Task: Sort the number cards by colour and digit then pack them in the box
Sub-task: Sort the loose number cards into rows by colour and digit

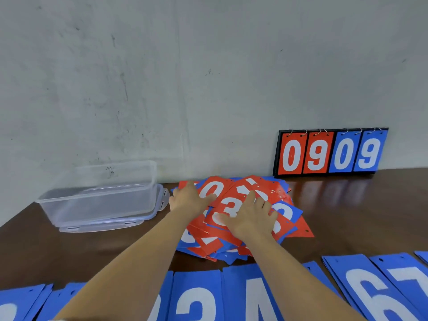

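Both hands flat, fingers spread, grasping nothing: left hand (188, 197) and right hand (251, 217) press on the mixed pile (234, 218) of red and blue number cards, mid-table, right of the clear box (102, 195). Blue cards (231, 295) lie in a row along the near edge.

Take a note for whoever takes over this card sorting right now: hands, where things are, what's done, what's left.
Hands: left hand and right hand both lie flat on the mixed pile of red and blue cards mid-table, gripping nothing.
Done: blue cards laid out by digit along the near edge; 6 and 7 read clearly.
Left: the pile holds unsorted reds and blues, and no red row is in view. The clear box at left, standing on its lid, holds no cards.
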`<state>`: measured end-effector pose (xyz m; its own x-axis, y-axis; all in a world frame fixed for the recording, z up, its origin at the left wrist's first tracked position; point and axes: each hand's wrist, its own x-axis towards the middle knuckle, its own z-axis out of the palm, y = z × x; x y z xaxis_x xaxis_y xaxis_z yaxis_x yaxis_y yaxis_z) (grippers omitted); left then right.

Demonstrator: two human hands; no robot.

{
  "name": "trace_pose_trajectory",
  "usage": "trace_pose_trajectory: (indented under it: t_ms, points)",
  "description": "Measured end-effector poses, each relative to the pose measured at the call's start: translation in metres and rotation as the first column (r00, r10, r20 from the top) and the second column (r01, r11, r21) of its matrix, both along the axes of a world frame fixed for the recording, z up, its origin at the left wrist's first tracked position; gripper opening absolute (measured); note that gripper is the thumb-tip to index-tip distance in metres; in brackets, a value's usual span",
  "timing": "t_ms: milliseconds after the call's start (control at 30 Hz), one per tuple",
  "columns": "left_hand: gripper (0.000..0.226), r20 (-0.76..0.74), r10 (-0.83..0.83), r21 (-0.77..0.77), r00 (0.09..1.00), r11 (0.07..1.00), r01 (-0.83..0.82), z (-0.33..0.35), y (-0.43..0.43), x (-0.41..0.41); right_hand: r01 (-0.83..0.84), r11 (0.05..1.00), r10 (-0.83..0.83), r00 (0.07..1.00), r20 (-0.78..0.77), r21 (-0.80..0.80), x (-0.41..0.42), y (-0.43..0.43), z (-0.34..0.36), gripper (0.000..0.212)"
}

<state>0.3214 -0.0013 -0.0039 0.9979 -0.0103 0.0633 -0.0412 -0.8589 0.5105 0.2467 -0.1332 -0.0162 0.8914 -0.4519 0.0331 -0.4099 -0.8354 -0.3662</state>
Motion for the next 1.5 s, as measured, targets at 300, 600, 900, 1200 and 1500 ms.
trace_pose_trajectory:
  t_ms: [300, 600, 900, 1200, 1500]
  points:
    - [0.042, 0.052, 0.053, 0.121, 0.997, 0.991, -0.059, -0.001, -0.005, 0.022, 0.097, 0.967, -0.109, 0.993, 0.039, 0.234, 0.01, -0.032, 0.001, 0.078]
    - [0.039, 0.023, -0.004, 0.034, 1.0, 0.999, 0.004, 0.006, 0.021, -0.001, 0.143, 0.954, -0.175, 0.979, 0.101, 0.265, -0.012, -0.045, 0.013, 0.036]
    - [0.022, 0.104, 0.015, 0.088, 0.994, 0.996, -0.024, -0.001, 0.024, -0.034, 0.058, 0.869, -0.205, 0.946, 0.251, 0.491, -0.033, -0.047, 0.03, 0.026]
    - [0.023, 0.289, 0.052, 0.432, 0.956, 0.884, -0.179, 0.017, 0.024, -0.069, -0.01, 0.835, -0.222, 0.909, 0.353, 0.55, -0.063, -0.05, 0.048, 0.031]
    - [0.012, 0.189, 0.045, -0.319, 0.981, 0.948, 0.018, 0.034, 0.031, -0.096, -0.096, 0.802, -0.195, 0.891, 0.41, 0.59, -0.091, -0.048, 0.062, 0.028]
